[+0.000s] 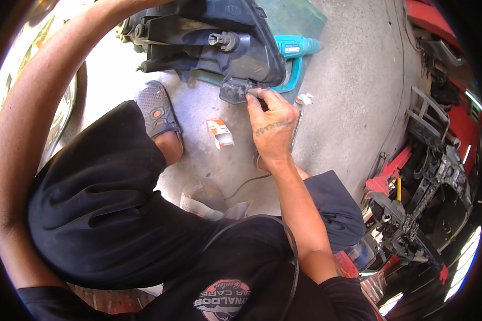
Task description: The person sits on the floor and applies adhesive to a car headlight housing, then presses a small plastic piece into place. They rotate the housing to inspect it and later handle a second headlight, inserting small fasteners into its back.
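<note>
A black headlight housing lies at the top of the view, its back with a bulb socket facing me. My right hand is closed in a pinch, thumb and fingertips on the edge of the housing's lower mounting tab. Anything small between those fingertips is hidden. My left arm reaches up along the left side and over the housing's top; its hand is beyond the upper edge. Just right of the housing lies a teal power tool, shaped like a heat gun, with a looped handle.
A greenish sheet lies under the housing and the tool. Small white pieces sit beside my right hand. An opened orange-and-white carton stands on the concrete near my sandalled foot. Crumpled paper and a thin cable lie nearer; car parts crowd the right.
</note>
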